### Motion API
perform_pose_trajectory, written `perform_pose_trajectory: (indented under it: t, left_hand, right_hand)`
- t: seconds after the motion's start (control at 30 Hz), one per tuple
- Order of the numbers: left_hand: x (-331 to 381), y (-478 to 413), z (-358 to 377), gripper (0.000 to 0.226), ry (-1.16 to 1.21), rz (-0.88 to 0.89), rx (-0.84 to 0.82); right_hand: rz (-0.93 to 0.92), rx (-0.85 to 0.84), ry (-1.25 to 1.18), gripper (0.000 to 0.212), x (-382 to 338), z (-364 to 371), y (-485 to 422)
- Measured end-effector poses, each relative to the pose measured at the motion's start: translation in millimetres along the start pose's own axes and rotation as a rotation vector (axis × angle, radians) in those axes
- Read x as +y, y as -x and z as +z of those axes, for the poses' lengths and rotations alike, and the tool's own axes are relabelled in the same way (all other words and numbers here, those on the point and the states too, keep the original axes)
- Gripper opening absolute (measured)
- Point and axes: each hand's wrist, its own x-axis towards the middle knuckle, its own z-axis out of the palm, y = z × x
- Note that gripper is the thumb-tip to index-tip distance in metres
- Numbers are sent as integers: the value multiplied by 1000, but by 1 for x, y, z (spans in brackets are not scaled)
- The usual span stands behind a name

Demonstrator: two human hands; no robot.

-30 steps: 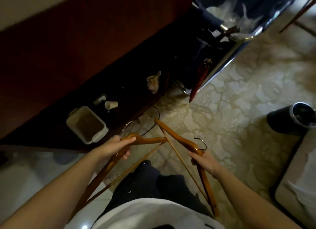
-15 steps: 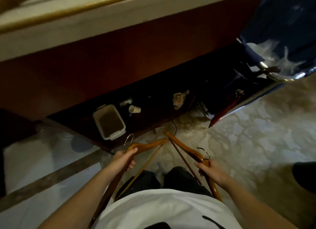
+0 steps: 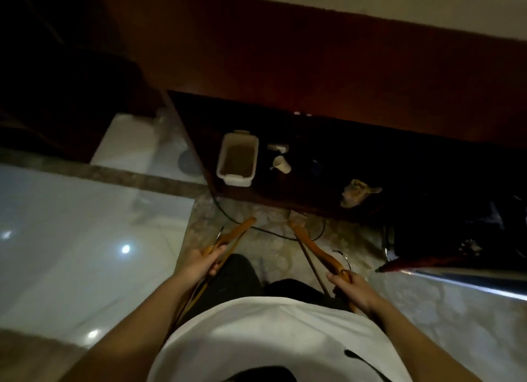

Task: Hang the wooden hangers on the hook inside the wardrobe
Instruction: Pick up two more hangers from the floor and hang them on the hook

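Between both hands, low in front of the torso: two wooden hangers, one per hand. Left hand [image 3: 199,264] clenched round the left hanger [image 3: 236,233] near its neck; one arm sticks fwd past the fingers, the rest runs back along the forearm. Right hand [image 3: 353,289] clenched round the right hanger [image 3: 310,247] the same way, with its metal hook [image 3: 342,257] poking out just beyond the knuckles. Hanger tips lean twd each other ahead of the hands but are apart, no contact. Both sit above dark trousers [image 3: 231,276] and patterned floor [image 3: 427,310]. Black cable [image 3: 273,234] lies on the floor near the tips. Further fwd is a dark low shelf [image 3: 328,153] w/ white tub [image 3: 236,180] ahead of the left hand, paper cup [image 3: 282,165] just right of the tub, and a crumpled beige thing [image 3: 356,195] ahead of the right hand. Glossy white tiles [image 3: 71,224] are left of the left hand; chrome bar [image 3: 470,283] is right of the right hand.
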Motion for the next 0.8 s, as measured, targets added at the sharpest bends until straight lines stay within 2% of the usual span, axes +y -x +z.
perform_pose_trajectory:
  t: [0.13,0.3,0.4,0.43,0.53,0.67,0.8]
  left_hand:
    - [-53,32,7,34,96,-80,117]
    - [-115,73,5,29,206,-204,264]
    - [-138,97,12,21,379,-280,334]
    - [-146,103,15,27,434,-316,354]
    - [-164,118,20,44,517,-402,374]
    - [-187,135,17,43,583,-490,361]
    - [-204,151,9,43,764,-508,380]
  right_hand:
    - [18,-87,144,21,-1,-9,-9]
    - [4,-184,344,18,-15,0,-21]
    - [-8,-256,469,20,-31,13,-31]
    - [-18,-277,508,23,-39,20,-35]
    - [-69,-327,602,32,-65,43,-47]
    - [-154,-391,690,14,-114,93,-53]
    - [-222,-420,695,18,-155,145,-48]
